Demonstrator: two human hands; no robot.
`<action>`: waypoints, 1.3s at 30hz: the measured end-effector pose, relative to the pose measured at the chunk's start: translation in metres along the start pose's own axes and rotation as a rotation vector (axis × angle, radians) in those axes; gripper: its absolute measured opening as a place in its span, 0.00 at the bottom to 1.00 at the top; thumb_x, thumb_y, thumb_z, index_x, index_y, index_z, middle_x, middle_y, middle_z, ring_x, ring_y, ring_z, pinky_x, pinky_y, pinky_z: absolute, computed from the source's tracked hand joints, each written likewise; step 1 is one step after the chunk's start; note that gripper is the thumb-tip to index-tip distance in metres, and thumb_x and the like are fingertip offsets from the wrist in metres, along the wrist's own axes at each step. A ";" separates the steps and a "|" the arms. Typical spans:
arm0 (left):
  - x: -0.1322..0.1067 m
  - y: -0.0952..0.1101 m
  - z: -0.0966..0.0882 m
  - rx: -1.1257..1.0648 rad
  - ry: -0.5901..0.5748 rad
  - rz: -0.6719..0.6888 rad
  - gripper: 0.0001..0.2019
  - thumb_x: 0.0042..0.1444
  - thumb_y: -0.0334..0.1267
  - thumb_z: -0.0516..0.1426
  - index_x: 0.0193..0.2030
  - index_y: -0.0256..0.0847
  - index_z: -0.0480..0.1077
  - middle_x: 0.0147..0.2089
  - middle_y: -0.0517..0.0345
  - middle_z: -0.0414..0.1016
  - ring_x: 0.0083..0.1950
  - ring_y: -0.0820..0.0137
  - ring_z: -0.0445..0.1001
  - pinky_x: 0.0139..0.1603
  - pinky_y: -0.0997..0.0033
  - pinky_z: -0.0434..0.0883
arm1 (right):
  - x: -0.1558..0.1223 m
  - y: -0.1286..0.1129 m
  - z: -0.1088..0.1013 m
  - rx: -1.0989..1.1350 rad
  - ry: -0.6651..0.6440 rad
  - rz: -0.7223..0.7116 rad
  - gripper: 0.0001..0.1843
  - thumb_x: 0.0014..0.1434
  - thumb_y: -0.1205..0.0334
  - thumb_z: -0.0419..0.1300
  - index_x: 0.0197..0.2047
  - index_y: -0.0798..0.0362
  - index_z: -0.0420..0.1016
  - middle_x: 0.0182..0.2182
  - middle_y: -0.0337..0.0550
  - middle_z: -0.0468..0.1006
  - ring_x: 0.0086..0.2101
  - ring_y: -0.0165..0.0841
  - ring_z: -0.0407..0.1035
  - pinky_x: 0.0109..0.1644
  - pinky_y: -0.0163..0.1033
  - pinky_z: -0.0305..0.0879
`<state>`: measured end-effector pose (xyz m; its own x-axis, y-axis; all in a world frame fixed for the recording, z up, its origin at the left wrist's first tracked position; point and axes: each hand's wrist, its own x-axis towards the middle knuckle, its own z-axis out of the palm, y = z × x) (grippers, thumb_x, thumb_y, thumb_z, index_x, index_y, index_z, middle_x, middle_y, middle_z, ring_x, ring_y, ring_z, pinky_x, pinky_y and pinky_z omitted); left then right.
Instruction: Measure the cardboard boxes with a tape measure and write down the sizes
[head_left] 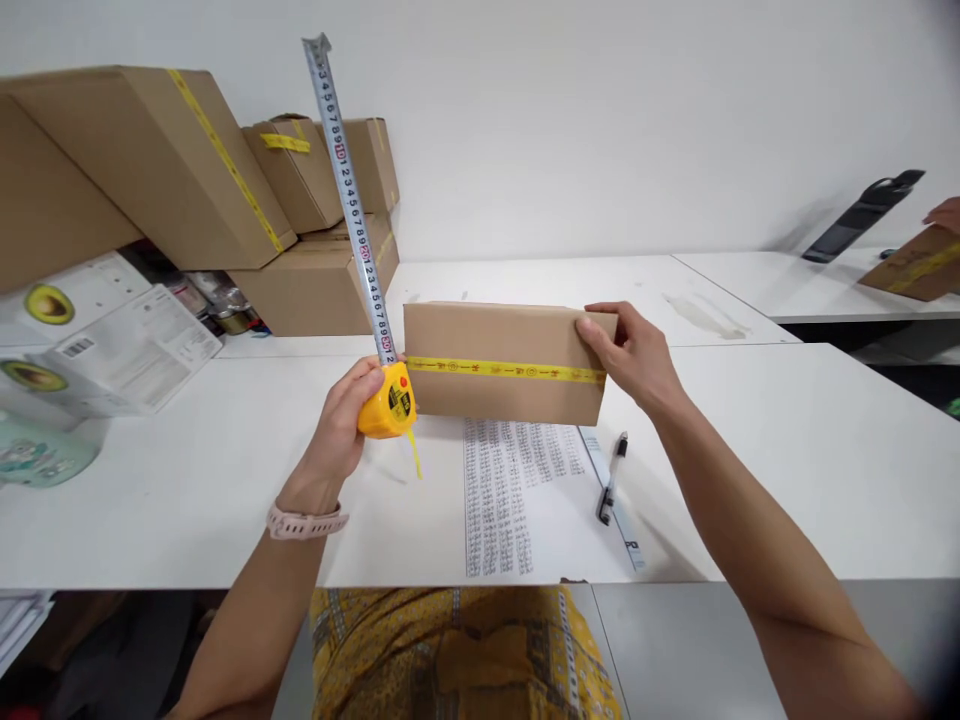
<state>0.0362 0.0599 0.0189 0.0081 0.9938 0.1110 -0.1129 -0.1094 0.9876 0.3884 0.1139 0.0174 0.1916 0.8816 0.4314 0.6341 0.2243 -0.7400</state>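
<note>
My left hand (341, 420) is closed around a yellow tape measure (396, 402). Its metal blade (351, 195) stands pulled out, slanting up and slightly left, and a short yellow strap hangs below the case. My right hand (630, 355) grips the right end of a long brown cardboard box (495, 335), thumb on the front face and fingers over the top and behind. Yellow printed tape runs along the box's front. The tape measure's case is close by the box's left end. Under the box lies a printed sheet (499, 500), its upper part covered.
A black-capped pen (613, 480) lies on the paper's right side. Stacked cardboard boxes (202, 170), a white avocado-print box (112, 330) and a mint-green container (45, 450) stand left. At far right are a black bottle (862, 215) and another person's hand (945, 213) on a box (919, 265).
</note>
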 end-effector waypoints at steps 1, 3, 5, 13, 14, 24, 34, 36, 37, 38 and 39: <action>0.001 0.004 0.001 0.007 0.005 0.001 0.24 0.52 0.54 0.64 0.48 0.38 0.75 0.51 0.50 0.78 0.34 0.66 0.77 0.34 0.65 0.76 | 0.007 -0.003 0.002 -0.042 0.050 -0.012 0.25 0.59 0.33 0.62 0.44 0.45 0.79 0.35 0.43 0.76 0.35 0.39 0.69 0.40 0.47 0.69; 0.001 0.010 0.003 0.014 0.019 0.009 0.23 0.53 0.54 0.64 0.48 0.38 0.75 0.54 0.49 0.77 0.35 0.65 0.78 0.34 0.65 0.76 | 0.022 -0.006 0.009 -0.104 0.149 -0.084 0.22 0.60 0.36 0.61 0.35 0.47 0.76 0.39 0.46 0.75 0.41 0.42 0.70 0.46 0.50 0.69; -0.006 0.010 0.007 0.012 0.026 0.036 0.23 0.55 0.53 0.63 0.50 0.39 0.74 0.54 0.48 0.77 0.36 0.66 0.78 0.35 0.66 0.76 | 0.037 -0.008 0.017 -0.107 0.176 -0.178 0.21 0.63 0.39 0.58 0.31 0.47 0.72 0.40 0.47 0.76 0.45 0.42 0.69 0.50 0.50 0.68; -0.069 -0.026 0.063 -0.130 -0.367 -0.203 0.24 0.59 0.56 0.63 0.55 0.41 0.73 0.38 0.55 0.73 0.34 0.69 0.72 0.34 0.71 0.70 | 0.084 -0.012 0.036 -0.112 0.092 -0.228 0.18 0.67 0.44 0.53 0.31 0.47 0.66 0.28 0.43 0.74 0.35 0.40 0.68 0.43 0.48 0.65; -0.074 -0.033 0.071 -0.138 -0.398 -0.242 0.24 0.59 0.56 0.63 0.54 0.41 0.73 0.38 0.56 0.71 0.34 0.70 0.71 0.34 0.72 0.69 | 0.085 -0.013 0.037 -0.132 0.099 -0.243 0.17 0.67 0.45 0.53 0.31 0.47 0.67 0.29 0.44 0.75 0.36 0.41 0.69 0.45 0.49 0.65; -0.109 -0.073 0.099 -0.232 -0.416 -0.454 0.23 0.59 0.58 0.64 0.50 0.41 0.72 0.39 0.58 0.68 0.36 0.71 0.67 0.39 0.71 0.66 | 0.079 -0.022 0.040 -0.199 0.054 -0.449 0.21 0.72 0.53 0.45 0.61 0.41 0.70 0.41 0.45 0.82 0.46 0.46 0.73 0.56 0.56 0.65; -0.128 -0.083 0.101 -0.234 -0.380 -0.496 0.22 0.59 0.59 0.64 0.47 0.42 0.73 0.41 0.57 0.69 0.40 0.70 0.67 0.42 0.71 0.67 | 0.088 -0.016 0.043 -0.319 -0.038 -0.512 0.27 0.71 0.60 0.43 0.66 0.37 0.72 0.38 0.46 0.75 0.44 0.45 0.66 0.54 0.56 0.65; -0.130 -0.084 0.101 -0.221 -0.373 -0.499 0.21 0.59 0.58 0.64 0.46 0.42 0.72 0.41 0.56 0.70 0.40 0.70 0.67 0.42 0.71 0.67 | 0.090 -0.014 0.043 -0.306 -0.042 -0.543 0.26 0.71 0.59 0.44 0.65 0.38 0.73 0.38 0.46 0.75 0.45 0.45 0.66 0.54 0.56 0.66; -0.131 -0.085 0.101 -0.215 -0.373 -0.500 0.21 0.60 0.58 0.64 0.46 0.42 0.73 0.42 0.56 0.70 0.40 0.70 0.67 0.42 0.70 0.67 | 0.091 -0.012 0.044 -0.289 -0.042 -0.560 0.25 0.71 0.58 0.45 0.64 0.38 0.74 0.38 0.47 0.74 0.45 0.45 0.66 0.54 0.57 0.66; -0.133 -0.086 0.101 -0.211 -0.376 -0.501 0.21 0.60 0.58 0.64 0.47 0.43 0.73 0.42 0.56 0.70 0.40 0.70 0.67 0.43 0.70 0.67 | 0.092 -0.011 0.044 -0.272 -0.042 -0.573 0.24 0.71 0.57 0.46 0.63 0.38 0.75 0.39 0.47 0.74 0.46 0.46 0.66 0.54 0.57 0.66; -0.134 -0.088 0.101 -0.208 -0.381 -0.505 0.21 0.60 0.57 0.63 0.48 0.43 0.73 0.42 0.56 0.70 0.41 0.69 0.67 0.44 0.70 0.67 | 0.093 -0.010 0.045 -0.261 -0.043 -0.580 0.23 0.71 0.56 0.46 0.62 0.39 0.75 0.39 0.47 0.74 0.47 0.46 0.66 0.54 0.57 0.66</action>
<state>0.1453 -0.0659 -0.0714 0.4570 0.8408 -0.2903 -0.1920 0.4119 0.8908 0.3666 0.2121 0.0415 -0.2648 0.6645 0.6988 0.7885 0.5664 -0.2397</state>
